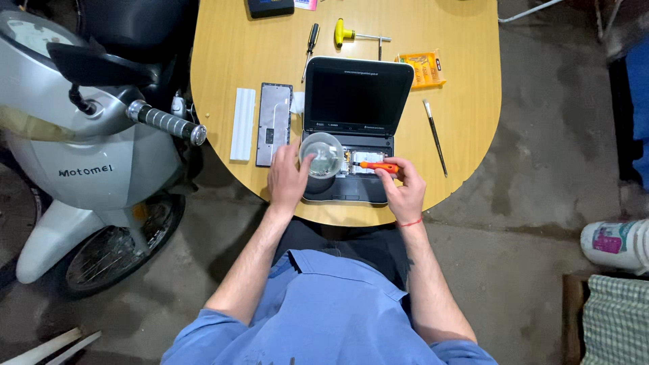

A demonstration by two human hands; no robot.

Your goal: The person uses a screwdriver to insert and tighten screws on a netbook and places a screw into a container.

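Note:
A small black laptop (356, 101) lies open on the wooden table (223, 61), its keyboard taken off so the inner board shows. My right hand (403, 189) holds an orange-handled screwdriver (378, 165) with its tip over the exposed board. My left hand (287, 177) rests at the laptop's left front corner, thumb against a clear glass bowl (322, 154) standing on the laptop base.
The detached keyboard (273, 124) and a white strip (243, 124) lie left of the laptop. A black screwdriver (311, 39), a yellow T-handle tool (348, 34), an orange bit case (422, 69) and a thin brush (435, 137) lie around it. A silver scooter (81, 149) stands at left.

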